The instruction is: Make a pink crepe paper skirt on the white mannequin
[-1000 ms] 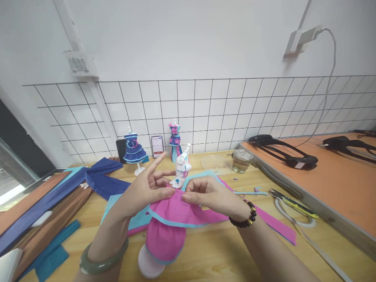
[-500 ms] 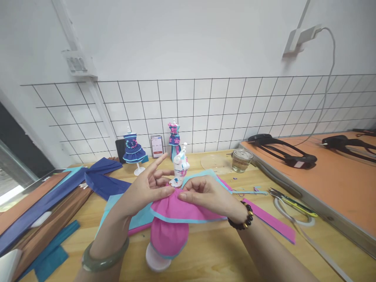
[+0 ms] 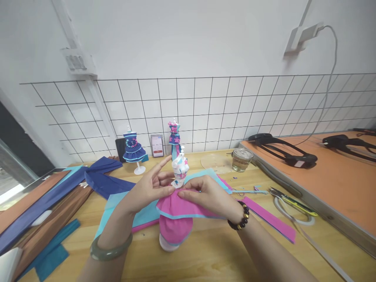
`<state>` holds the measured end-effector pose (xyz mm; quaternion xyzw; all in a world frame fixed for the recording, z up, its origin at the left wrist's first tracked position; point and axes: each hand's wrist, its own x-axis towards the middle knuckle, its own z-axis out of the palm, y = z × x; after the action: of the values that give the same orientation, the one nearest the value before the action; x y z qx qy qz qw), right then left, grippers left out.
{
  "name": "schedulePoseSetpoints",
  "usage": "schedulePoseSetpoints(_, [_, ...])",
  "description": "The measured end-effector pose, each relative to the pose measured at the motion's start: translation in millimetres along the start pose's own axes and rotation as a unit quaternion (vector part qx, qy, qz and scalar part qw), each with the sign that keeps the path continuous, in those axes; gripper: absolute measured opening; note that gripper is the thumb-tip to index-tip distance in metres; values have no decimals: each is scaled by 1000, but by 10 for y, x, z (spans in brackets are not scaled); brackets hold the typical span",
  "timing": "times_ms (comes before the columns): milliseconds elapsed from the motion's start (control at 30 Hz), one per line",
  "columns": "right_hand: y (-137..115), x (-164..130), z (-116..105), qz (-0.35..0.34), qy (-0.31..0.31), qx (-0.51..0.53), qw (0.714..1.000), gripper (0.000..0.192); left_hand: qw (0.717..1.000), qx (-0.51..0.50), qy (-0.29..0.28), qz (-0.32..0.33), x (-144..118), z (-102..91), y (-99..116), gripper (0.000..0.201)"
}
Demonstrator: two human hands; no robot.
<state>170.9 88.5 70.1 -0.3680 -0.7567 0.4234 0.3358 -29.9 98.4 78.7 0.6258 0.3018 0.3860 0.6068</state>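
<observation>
While my left hand [image 3: 151,188], forefinger raised, is pressing a bright-pink fabric layer with pale-blue edging [image 3: 182,208] against the waist of a small white, flower-trimmed mannequin [image 3: 180,167], my right hand [image 3: 207,194] is pinching that layer's top edge just beside it. The mannequin is leaning between both hands, a rounded pink underskirt [image 3: 176,229] showing below. I should be making small, even folds, holding each one flat.

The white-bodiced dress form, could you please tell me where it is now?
The white-bodiced dress form is just left of the head view's middle, between the left hand and the right hand.
</observation>
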Motion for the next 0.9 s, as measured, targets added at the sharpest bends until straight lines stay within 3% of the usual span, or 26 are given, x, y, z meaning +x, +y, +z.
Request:
schedulePoseSetpoints(333, [86, 34, 14, 30, -2, -61, 998, 34, 1000, 8, 6, 5, 87, -20, -191, 97])
schedulePoseSetpoints(733, [83, 27, 2, 35, -4, -62, 997, 31, 999, 35, 24, -3, 85, -51, -209, 95])
schedulePoseSetpoints(900, [77, 27, 8, 32, -5, -64, 997, 33, 999, 42, 7, 4, 91, -34, -177, 89])
